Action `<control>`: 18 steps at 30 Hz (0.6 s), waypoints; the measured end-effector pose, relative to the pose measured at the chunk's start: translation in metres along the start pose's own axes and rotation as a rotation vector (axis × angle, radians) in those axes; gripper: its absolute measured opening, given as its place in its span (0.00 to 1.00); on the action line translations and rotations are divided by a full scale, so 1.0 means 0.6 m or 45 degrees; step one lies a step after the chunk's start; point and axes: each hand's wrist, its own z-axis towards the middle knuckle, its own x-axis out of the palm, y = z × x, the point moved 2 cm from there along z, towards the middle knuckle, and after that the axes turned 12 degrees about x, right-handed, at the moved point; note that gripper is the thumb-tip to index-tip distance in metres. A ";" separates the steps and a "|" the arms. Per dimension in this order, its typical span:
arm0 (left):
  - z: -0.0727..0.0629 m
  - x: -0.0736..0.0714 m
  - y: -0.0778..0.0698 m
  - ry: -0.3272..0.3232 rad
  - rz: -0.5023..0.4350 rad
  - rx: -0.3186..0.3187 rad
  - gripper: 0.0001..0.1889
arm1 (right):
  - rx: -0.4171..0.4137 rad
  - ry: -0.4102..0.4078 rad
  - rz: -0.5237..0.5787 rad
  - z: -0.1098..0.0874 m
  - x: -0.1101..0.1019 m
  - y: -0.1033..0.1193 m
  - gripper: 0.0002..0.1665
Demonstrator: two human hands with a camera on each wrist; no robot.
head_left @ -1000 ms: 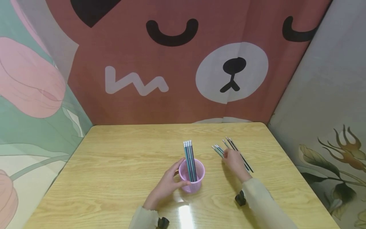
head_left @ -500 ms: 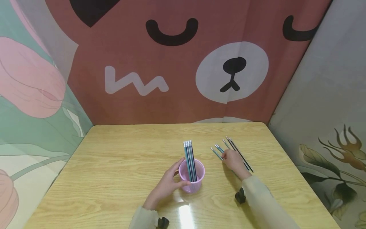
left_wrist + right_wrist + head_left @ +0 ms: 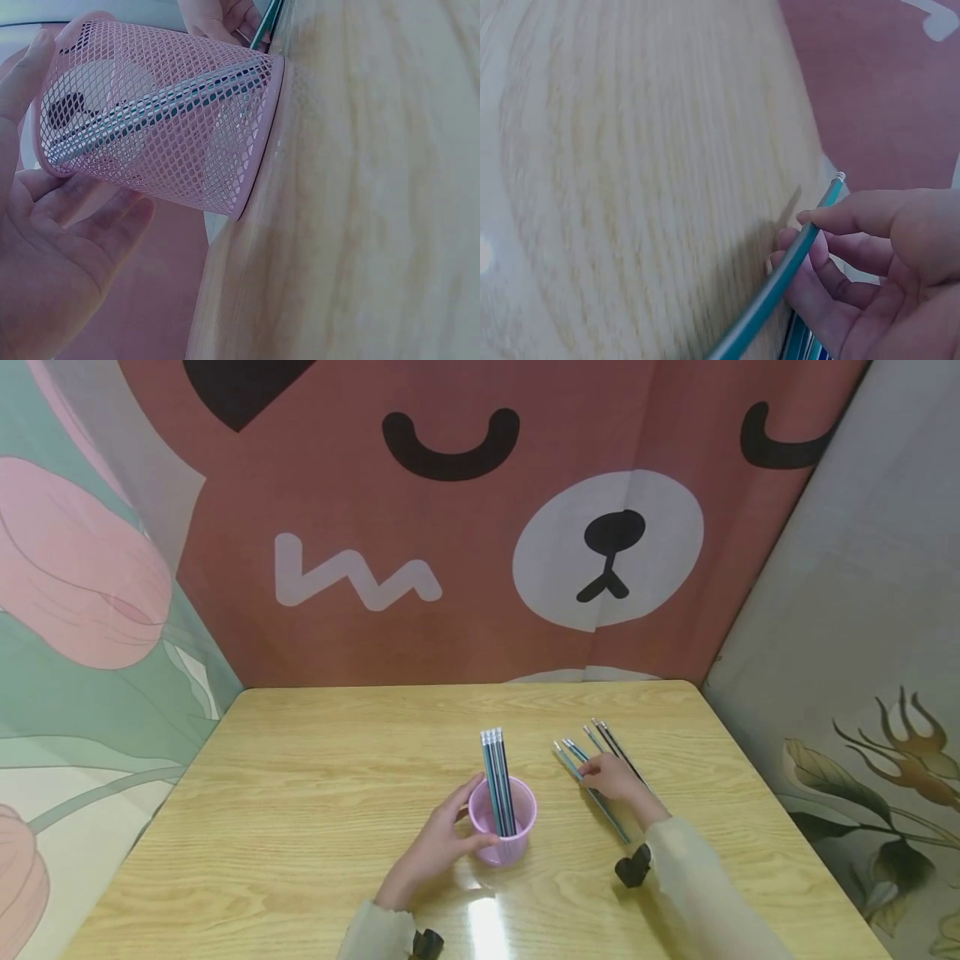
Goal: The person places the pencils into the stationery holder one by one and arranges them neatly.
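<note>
A pink mesh pencil cup point(image 3: 504, 856) stands upright on the table, with several teal and dark pencils point(image 3: 497, 777) leaning in it, white ends up. My left hand point(image 3: 438, 843) holds the cup, thumb at the near rim and fingers around the far left side; the left wrist view shows the hand point(image 3: 67, 255) along the mesh cup point(image 3: 157, 112). My right hand point(image 3: 618, 781) pinches a teal pencil point(image 3: 769, 296) between thumb and fingertips, just right of the cup. Other pencils point(image 3: 611, 739) lie on the table beside and under that hand, partly hidden by it.
The wooden table point(image 3: 322, 793) reaches back to a bear-print curtain point(image 3: 465, 643). A flowered curtain point(image 3: 847, 652) hangs on the right side. Dark camera mounts point(image 3: 633, 866) sit at both wrists, and light glares near the cup.
My right hand has separated one teal pencil from the others and drawn it a little toward the cup and me. The left hand and the cup stay in place.
</note>
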 end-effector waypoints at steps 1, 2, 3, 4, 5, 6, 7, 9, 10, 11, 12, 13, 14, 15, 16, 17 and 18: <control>0.000 0.000 -0.001 0.000 -0.002 0.001 0.49 | 0.016 0.018 0.041 -0.001 0.000 0.000 0.13; 0.000 0.000 -0.001 0.000 -0.004 0.000 0.49 | 0.029 0.027 0.077 -0.002 -0.001 0.001 0.13; 0.000 0.000 -0.002 -0.001 -0.006 -0.001 0.49 | 0.027 0.035 0.107 -0.004 -0.002 0.002 0.13; 0.000 -0.001 -0.002 0.000 -0.008 -0.002 0.49 | 0.022 0.040 0.133 -0.006 -0.002 0.005 0.13; 0.000 -0.001 -0.003 0.000 -0.010 -0.001 0.49 | 0.019 0.044 0.168 -0.009 -0.004 0.007 0.13; 0.000 -0.001 -0.004 0.000 -0.011 -0.002 0.49 | 0.003 0.047 0.202 -0.012 -0.005 0.011 0.14; 0.000 -0.001 -0.005 -0.001 -0.013 -0.002 0.49 | -0.019 0.058 0.245 -0.016 -0.007 0.016 0.14; -0.001 -0.001 -0.006 0.000 -0.016 0.003 0.49 | -0.067 0.079 0.346 -0.026 -0.013 0.028 0.16; -0.001 -0.001 -0.007 0.001 -0.016 0.003 0.49 | -0.084 0.091 0.410 -0.031 -0.015 0.035 0.17; -0.001 -0.001 -0.007 0.001 -0.015 0.004 0.49 | -0.104 0.100 0.467 -0.036 -0.018 0.042 0.18; -0.001 -0.001 -0.008 0.001 -0.013 0.004 0.49 | -0.128 0.105 0.508 -0.041 -0.021 0.049 0.19; -0.001 -0.001 -0.008 0.002 -0.013 0.004 0.49 | -0.151 0.103 0.543 -0.045 -0.024 0.056 0.20; -0.001 -0.001 -0.008 0.004 -0.012 0.005 0.49 | -0.168 0.087 0.569 -0.050 -0.027 0.063 0.20; -0.001 -0.002 -0.008 0.005 -0.010 0.006 0.49 | -0.184 0.068 0.589 -0.055 -0.029 0.070 0.20; -0.001 -0.002 -0.008 0.005 -0.009 0.007 0.49 | -0.199 0.047 0.611 -0.061 -0.032 0.077 0.21; -0.001 -0.002 -0.008 0.004 -0.011 0.009 0.49 | -0.211 0.020 0.624 -0.067 -0.035 0.084 0.21; -0.001 -0.002 -0.008 0.004 -0.011 0.012 0.49 | -0.219 -0.002 0.655 -0.074 -0.037 0.091 0.21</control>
